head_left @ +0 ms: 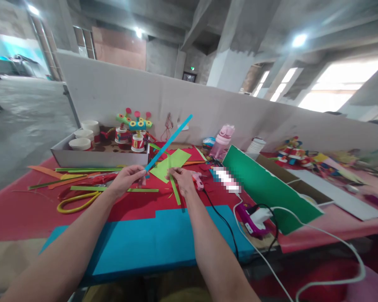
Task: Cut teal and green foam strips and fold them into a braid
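My left hand [128,179] pinches the lower end of a long blue paper strip [171,139], which slants up to the right above the table. My right hand [180,178] is closed on a narrow green paper strip [175,191] whose lower part hangs toward me. Behind my hands lie light green paper pieces [180,158]. A pink glue gun [198,181] is just right of my right hand. Scissors with yellow handles [78,205] rest left of my left hand, among green and orange strips [77,181]. Blue paper sheets [138,243] lie beneath my forearms.
At the back left, a box [101,158] holds paper cups and decorated cup figures [138,141]. To the right stand a pink bottle [223,138], a green board [267,188] and a purple power strip [252,222] with trailing cables. A grey partition [138,92] runs behind the table.
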